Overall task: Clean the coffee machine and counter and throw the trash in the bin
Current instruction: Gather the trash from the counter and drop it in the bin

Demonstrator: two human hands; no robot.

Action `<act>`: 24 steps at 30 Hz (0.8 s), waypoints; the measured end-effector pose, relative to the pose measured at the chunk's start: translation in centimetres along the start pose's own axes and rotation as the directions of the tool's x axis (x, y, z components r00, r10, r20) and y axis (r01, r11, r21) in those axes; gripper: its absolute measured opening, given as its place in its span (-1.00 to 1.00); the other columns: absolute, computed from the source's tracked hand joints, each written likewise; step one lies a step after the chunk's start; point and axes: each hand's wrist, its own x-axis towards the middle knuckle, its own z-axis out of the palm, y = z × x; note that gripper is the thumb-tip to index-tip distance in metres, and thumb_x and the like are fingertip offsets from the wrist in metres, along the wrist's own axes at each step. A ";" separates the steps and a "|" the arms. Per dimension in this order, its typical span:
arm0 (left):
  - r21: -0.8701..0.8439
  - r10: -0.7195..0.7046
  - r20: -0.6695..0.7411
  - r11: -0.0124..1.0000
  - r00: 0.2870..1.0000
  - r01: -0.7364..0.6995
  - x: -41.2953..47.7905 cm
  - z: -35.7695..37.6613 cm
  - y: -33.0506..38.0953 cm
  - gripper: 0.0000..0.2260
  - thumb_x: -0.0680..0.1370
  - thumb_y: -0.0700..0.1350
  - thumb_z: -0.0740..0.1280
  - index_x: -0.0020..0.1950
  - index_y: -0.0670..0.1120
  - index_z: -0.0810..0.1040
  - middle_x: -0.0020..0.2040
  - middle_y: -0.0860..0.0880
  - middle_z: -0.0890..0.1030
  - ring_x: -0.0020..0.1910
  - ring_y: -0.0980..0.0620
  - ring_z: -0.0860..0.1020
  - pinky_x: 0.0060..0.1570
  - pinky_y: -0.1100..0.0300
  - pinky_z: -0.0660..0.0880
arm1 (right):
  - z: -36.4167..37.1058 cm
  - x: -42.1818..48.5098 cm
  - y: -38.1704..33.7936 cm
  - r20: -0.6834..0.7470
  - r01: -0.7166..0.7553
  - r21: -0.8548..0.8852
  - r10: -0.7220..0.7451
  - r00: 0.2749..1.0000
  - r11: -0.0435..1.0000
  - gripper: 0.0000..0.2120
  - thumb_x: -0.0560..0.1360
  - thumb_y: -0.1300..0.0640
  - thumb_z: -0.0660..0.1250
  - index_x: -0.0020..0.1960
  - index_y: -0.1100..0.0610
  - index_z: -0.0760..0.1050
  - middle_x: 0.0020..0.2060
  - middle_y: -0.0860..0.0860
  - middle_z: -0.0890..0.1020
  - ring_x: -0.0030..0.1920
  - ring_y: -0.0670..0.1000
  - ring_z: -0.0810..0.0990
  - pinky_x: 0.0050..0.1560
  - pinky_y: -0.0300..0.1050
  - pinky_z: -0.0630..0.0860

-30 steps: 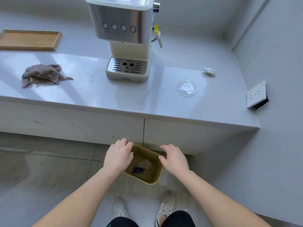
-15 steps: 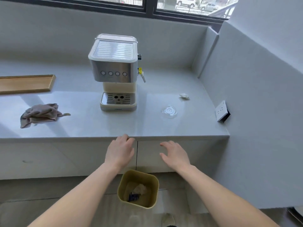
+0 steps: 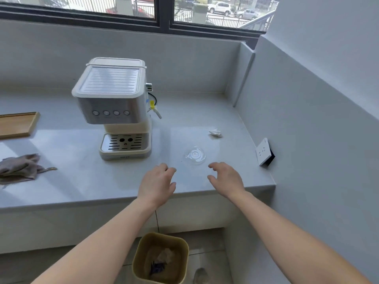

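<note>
**Left hand** (image 3: 156,184): over the front strip of the bench (image 3: 92,181), fingers loosely spread and a little curled, holding nothing. Probably poised to steady or help gather the next piece of trash.

**Right hand** (image 3: 225,178): level with the left, fingers spread and slightly hooked, holding nothing. It looks set to reach for the lid.

**Clear plastic lid** (image 3: 195,155): flat on the bench just beyond both hands, between them and not touched. Likely the next item to be thrown away.

**Crumpled paper** (image 3: 215,132): on the bench beyond the right hand, past the lid. Trash not yet collected.

**Coffee machine** (image 3: 114,103): upright, beyond and to the left of the left hand.

**Cloth** (image 3: 19,168): bunched on the bench, well to the left of the left hand. Apparently laid aside while the trash is handled.

**Wooden tray** (image 3: 17,125): far left, beyond the cloth.

**Bin** (image 3: 137,261): on the floor below the forearms, at the foot of the bench, with scraps already in it. It stands close enough for dropping things straight in.

**Change:** a second ago both hands were down at the bin's rim. Half a second ago they had reached the bench's front edge. Now they are over the bench top, near the lid. The things on the bench lie as they did.
</note>
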 end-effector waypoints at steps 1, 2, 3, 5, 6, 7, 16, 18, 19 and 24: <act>-0.001 -0.010 0.004 1.000 1.000 0.010 1.2 0.4 0.6 -0.66 0.55 -0.04 0.30 0.32 -0.05 0.48 0.13 -0.04 0.53 0.09 -0.11 0.49 -0.07 0.03 0.47 | -0.5 1.4 0.7 -0.001 -0.004 0.002 0.004 1.000 1.000 -0.63 0.55 0.00 0.29 0.35 -0.01 0.46 0.18 0.00 0.57 0.19 0.07 0.54 0.07 -0.02 0.51; -0.003 -0.017 0.009 1.000 1.000 0.017 2.4 0.8 1.2 -0.64 0.55 -0.03 0.30 0.34 -0.04 0.47 0.14 -0.04 0.52 0.10 -0.11 0.49 -0.06 0.03 0.47 | -0.9 2.9 1.4 0.000 -0.006 0.006 0.006 1.000 1.000 -0.63 0.55 0.00 0.29 0.35 -0.02 0.45 0.18 -0.01 0.57 0.19 0.07 0.54 0.07 -0.02 0.51; -0.004 -0.024 0.016 1.000 1.000 0.024 3.7 1.2 1.8 -0.62 0.55 -0.02 0.29 0.36 -0.03 0.46 0.16 -0.03 0.52 0.11 -0.10 0.49 -0.05 0.03 0.47 | -1.4 4.4 2.1 0.002 -0.004 0.010 0.004 1.000 1.000 -0.63 0.55 0.00 0.29 0.35 -0.02 0.45 0.19 -0.01 0.57 0.19 0.07 0.54 0.07 -0.02 0.51; -0.004 -0.040 0.029 0.999 0.999 0.040 6.2 2.0 2.8 -0.59 0.55 0.01 0.29 0.40 -0.01 0.42 0.19 -0.02 0.51 0.14 -0.09 0.48 -0.01 0.01 0.48 | -2.0 7.3 3.3 0.008 0.010 0.009 -0.010 1.000 1.000 -0.63 0.56 0.01 0.29 0.36 -0.02 0.45 0.19 0.00 0.57 0.19 0.07 0.54 0.10 0.00 0.52; -0.005 -0.052 0.026 0.999 0.998 0.052 7.4 2.3 3.2 -0.58 0.55 0.03 0.30 0.40 0.00 0.41 0.20 -0.02 0.50 0.15 -0.09 0.48 0.00 0.01 0.49 | -2.3 8.7 3.9 0.012 0.016 0.006 -0.017 1.000 1.000 -0.63 0.56 0.02 0.29 0.36 -0.01 0.45 0.19 0.00 0.57 0.19 0.07 0.54 0.11 0.01 0.52; -0.010 -0.067 0.020 0.998 0.998 0.067 8.6 2.7 3.6 -0.57 0.54 0.05 0.31 0.40 0.01 0.41 0.20 -0.02 0.49 0.15 -0.09 0.48 0.00 0.01 0.50 | -2.5 10.0 4.4 0.018 0.020 0.004 -0.020 1.000 1.000 -0.63 0.56 0.02 0.30 0.36 -0.01 0.45 0.20 0.01 0.57 0.20 0.08 0.54 0.12 0.01 0.51; -0.003 -0.213 0.113 0.977 0.971 0.214 15.2 6.0 6.3 -0.20 0.39 0.29 0.40 0.53 0.09 0.15 0.46 -0.06 0.27 0.39 -0.10 0.31 0.20 0.00 0.42 | -2.5 18.9 7.7 0.043 0.066 -0.024 -0.065 0.997 0.998 -0.63 0.56 0.08 0.30 0.36 0.04 0.45 0.21 0.07 0.50 0.21 0.14 0.48 0.08 0.02 0.51; 0.028 -0.227 0.136 0.974 0.964 0.225 16.1 6.5 6.6 -0.15 0.37 0.31 0.40 0.54 0.09 0.11 0.48 -0.06 0.25 0.41 -0.11 0.28 0.24 0.00 0.40 | -2.3 20.2 8.1 0.024 0.081 -0.029 -0.081 0.996 0.996 -0.63 0.56 0.11 0.29 0.36 0.05 0.43 0.27 0.05 0.47 0.24 0.15 0.42 0.06 0.03 0.50; 0.046 -0.230 0.141 0.973 0.963 0.226 16.4 6.8 6.7 -0.14 0.36 0.32 0.39 0.54 0.08 0.11 0.48 -0.06 0.25 0.40 -0.12 0.29 0.24 -0.01 0.39 | -2.2 20.8 8.1 0.014 0.088 -0.032 -0.088 0.996 0.996 -0.62 0.57 0.11 0.29 0.37 0.04 0.42 0.30 0.03 0.45 0.24 0.14 0.39 0.04 0.02 0.50; 0.095 -0.248 0.169 0.967 0.954 0.235 17.5 7.5 6.8 -0.24 0.38 0.23 0.39 0.50 0.06 0.19 0.41 -0.05 0.32 0.33 -0.11 0.33 0.20 0.00 0.38 | -1.3 23.1 7.6 0.086 0.133 -0.135 -0.122 0.989 0.982 -0.61 0.63 0.07 0.19 0.45 -0.04 0.32 0.50 -0.01 0.28 0.35 0.18 0.29 0.06 0.00 0.46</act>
